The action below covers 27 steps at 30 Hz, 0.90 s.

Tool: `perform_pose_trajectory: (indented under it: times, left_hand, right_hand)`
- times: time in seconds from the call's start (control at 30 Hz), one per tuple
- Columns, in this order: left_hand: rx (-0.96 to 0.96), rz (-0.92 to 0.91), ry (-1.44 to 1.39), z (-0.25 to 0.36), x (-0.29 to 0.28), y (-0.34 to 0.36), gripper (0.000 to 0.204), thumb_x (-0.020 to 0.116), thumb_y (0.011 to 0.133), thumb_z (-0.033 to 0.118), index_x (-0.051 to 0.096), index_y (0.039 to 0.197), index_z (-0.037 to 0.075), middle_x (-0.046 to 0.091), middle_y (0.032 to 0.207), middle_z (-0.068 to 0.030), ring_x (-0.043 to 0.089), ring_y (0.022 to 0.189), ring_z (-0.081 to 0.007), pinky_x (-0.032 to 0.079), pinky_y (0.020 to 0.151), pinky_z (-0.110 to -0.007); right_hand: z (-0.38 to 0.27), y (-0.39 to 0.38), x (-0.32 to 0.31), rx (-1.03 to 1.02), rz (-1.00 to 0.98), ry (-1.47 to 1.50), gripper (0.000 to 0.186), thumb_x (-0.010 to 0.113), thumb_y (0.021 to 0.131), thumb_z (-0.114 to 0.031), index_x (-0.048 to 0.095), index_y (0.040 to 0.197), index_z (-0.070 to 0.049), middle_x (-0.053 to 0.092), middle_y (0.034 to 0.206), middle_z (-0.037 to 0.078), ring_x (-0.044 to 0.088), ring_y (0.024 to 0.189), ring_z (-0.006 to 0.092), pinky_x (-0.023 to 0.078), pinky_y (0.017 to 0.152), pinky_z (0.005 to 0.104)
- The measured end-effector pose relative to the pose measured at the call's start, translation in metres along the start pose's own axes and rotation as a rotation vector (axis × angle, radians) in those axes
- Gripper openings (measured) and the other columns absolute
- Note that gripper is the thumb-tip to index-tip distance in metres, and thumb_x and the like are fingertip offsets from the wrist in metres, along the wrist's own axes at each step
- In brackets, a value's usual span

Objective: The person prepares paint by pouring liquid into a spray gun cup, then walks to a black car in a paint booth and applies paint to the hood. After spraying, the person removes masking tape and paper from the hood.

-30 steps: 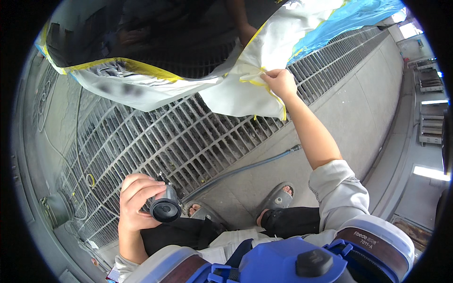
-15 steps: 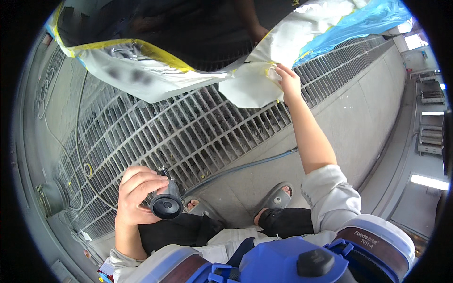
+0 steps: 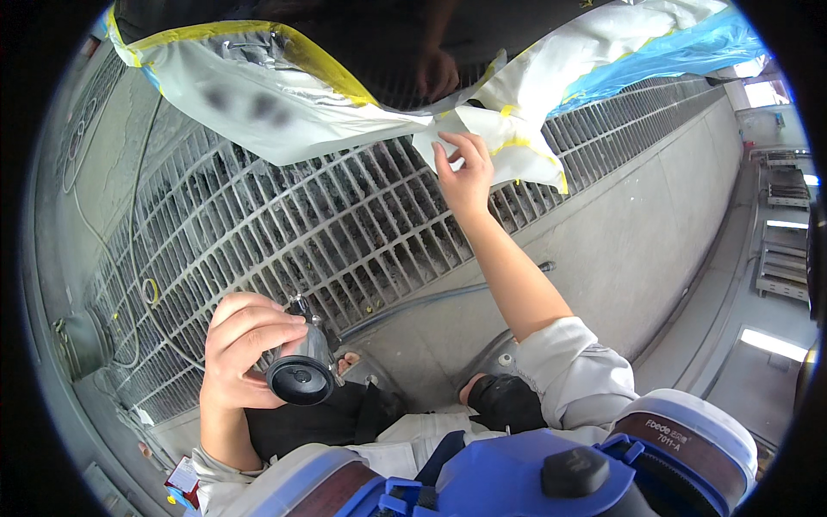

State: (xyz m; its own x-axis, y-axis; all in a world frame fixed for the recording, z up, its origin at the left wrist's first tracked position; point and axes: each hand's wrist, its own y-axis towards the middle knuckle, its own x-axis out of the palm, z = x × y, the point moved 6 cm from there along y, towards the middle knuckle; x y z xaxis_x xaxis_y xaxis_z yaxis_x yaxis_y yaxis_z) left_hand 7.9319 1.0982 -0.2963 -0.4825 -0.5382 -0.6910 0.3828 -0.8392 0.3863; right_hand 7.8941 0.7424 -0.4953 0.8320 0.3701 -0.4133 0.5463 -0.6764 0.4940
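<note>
My left hand (image 3: 241, 349) is closed around a spray gun (image 3: 315, 346) with a black round-lidded cup and small metal fittings, low at the left. Farther off, my right hand (image 3: 466, 171) is at a loose flap of white masking paper (image 3: 525, 165) edged with yellow tape. Thumb and fingertips are apart and partly curled against the paper; I see nothing gripped between them. The flap hangs under a glossy black curved panel (image 3: 362, 43), which mirrors a hand. More white masking sheet (image 3: 258, 121), with dark overspray spots, hangs from the panel's left part.
Metal floor grating (image 3: 284, 228) runs beneath the panel. A blue hose (image 3: 422, 303) crosses the concrete near my feet. Blue plastic film (image 3: 663, 69) covers the far right. Thin hoses (image 3: 133, 224) lie at left by a grey cylinder (image 3: 83, 346). My respirator (image 3: 517, 478) fills the lower edge.
My right hand has moved left from the flap's right edge to its left part. The flap now hangs farther right, showing more yellow tape. My left hand still holds the spray gun, slightly farther left.
</note>
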Motion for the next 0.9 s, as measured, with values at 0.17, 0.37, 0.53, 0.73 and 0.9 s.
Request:
perform_pose_trajectory:
  times: [0.17, 0.37, 0.53, 0.73, 0.9]
  left_hand:
    - [-0.011, 0.012, 0.02, 0.0, -0.005, -0.003, 0.043, 0.086, 0.059, 0.002, 0.078, 0.101, 0.006, 0.076, 0.097, -0.0048, 0.067, 0.089, -0.0267, 0.054, 0.079, -0.039]
    - [-0.023, 0.011, 0.017, -0.001, -0.011, -0.005, 0.042, 0.085, 0.059, 0.001, 0.078, 0.1, 0.005, 0.075, 0.096, -0.0051, 0.067, 0.088, -0.0267, 0.054, 0.078, -0.039]
    - [-0.017, 0.008, 0.022, -0.001, -0.01, -0.004, 0.042, 0.085, 0.059, 0.001, 0.078, 0.1, 0.006, 0.075, 0.095, -0.0048, 0.067, 0.087, -0.0267, 0.053, 0.078, -0.038]
    - [-0.011, 0.003, 0.017, -0.004, -0.007, -0.005, 0.042, 0.085, 0.059, 0.001, 0.078, 0.1, 0.006, 0.075, 0.095, -0.0049, 0.067, 0.087, -0.0267, 0.053, 0.078, -0.038]
    - [0.011, 0.006, 0.03, -0.003, -0.003, -0.003, 0.043, 0.085, 0.058, 0.004, 0.078, 0.1, 0.006, 0.075, 0.095, -0.0052, 0.067, 0.088, -0.0273, 0.053, 0.078, -0.039]
  right_hand:
    - [-0.01, 0.007, 0.021, -0.007, 0.014, -0.084, 0.024, 0.085, 0.086, -0.022, 0.078, 0.108, -0.018, 0.07, 0.103, -0.001, 0.065, 0.064, 0.0149, 0.054, 0.062, 0.0328]
    - [-0.002, 0.011, 0.034, 0.005, 0.006, -0.146, 0.013, 0.084, 0.085, -0.021, 0.08, 0.097, -0.02, 0.07, 0.096, -0.002, 0.066, 0.064, 0.0165, 0.053, 0.06, 0.0341]
    - [0.004, -0.001, 0.038, -0.057, -0.039, -0.171, 0.01, 0.083, 0.085, -0.019, 0.079, 0.094, -0.019, 0.07, 0.094, -0.001, 0.066, 0.062, 0.0183, 0.053, 0.06, 0.0347]
    - [0.006, -0.003, 0.026, 0.074, 0.049, -0.119, 0.019, 0.084, 0.084, -0.022, 0.077, 0.102, -0.019, 0.068, 0.095, -0.001, 0.065, 0.06, 0.0183, 0.053, 0.06, 0.0347]
    - [-0.005, 0.011, 0.027, 0.016, 0.011, -0.136, 0.02, 0.086, 0.084, -0.024, 0.079, 0.103, -0.021, 0.07, 0.097, -0.001, 0.065, 0.06, 0.0176, 0.053, 0.06, 0.034]
